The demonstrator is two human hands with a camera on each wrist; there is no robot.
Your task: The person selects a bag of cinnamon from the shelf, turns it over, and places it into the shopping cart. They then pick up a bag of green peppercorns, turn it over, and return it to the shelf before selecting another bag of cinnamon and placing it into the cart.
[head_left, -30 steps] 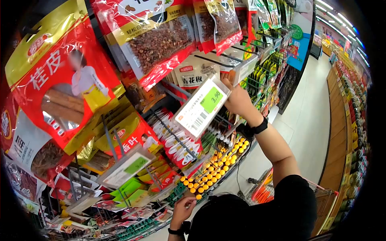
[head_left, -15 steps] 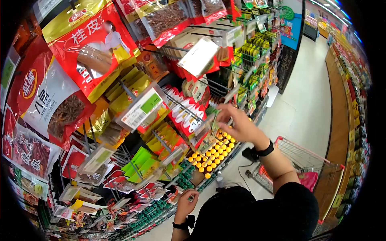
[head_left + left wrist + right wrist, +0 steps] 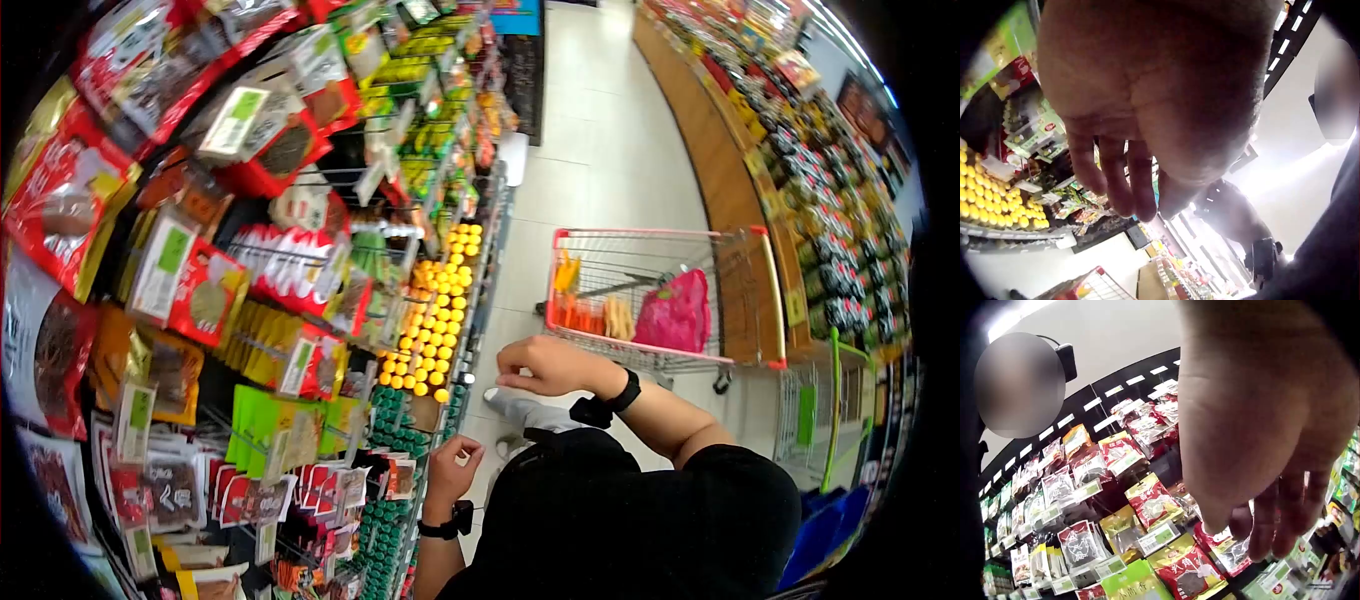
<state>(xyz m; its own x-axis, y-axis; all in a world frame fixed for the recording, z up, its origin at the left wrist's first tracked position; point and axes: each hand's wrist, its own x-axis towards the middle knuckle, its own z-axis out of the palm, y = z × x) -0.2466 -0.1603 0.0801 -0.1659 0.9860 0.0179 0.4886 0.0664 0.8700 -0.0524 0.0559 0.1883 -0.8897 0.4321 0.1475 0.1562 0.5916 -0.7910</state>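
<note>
1. Right hand (image 3: 545, 365). In the head view I find it above the aisle floor (image 3: 590, 150), just short of the shopping cart's near corner as seen; I cannot judge the true gap. Its fingers are relaxed and loosely bent, and my right wrist view shows them hanging with narrow gaps between some.
2. Left hand (image 3: 455, 470). I see it low, beside the shelf edge, near the green-capped rows (image 3: 385, 520). The fingers curve loosely and are free, partly apart in the left wrist view; I cannot tell whether thumb and forefinger meet.
3. Yellow-capped rows (image 3: 430, 351). These stand on the shelf, between the hanging packets and the aisle, beyond the left hand.
4. Shopping cart (image 3: 640, 232). Red-rimmed, it stands in the aisle, bearing a pink bag (image 3: 675, 312) and, beside that, orange goods (image 3: 585, 317).
5. Hanging packets. I note bright green packets (image 3: 285, 425) on the rack and, in the right wrist view, a red-and-gold packet (image 3: 1190, 575) beside them.
</note>
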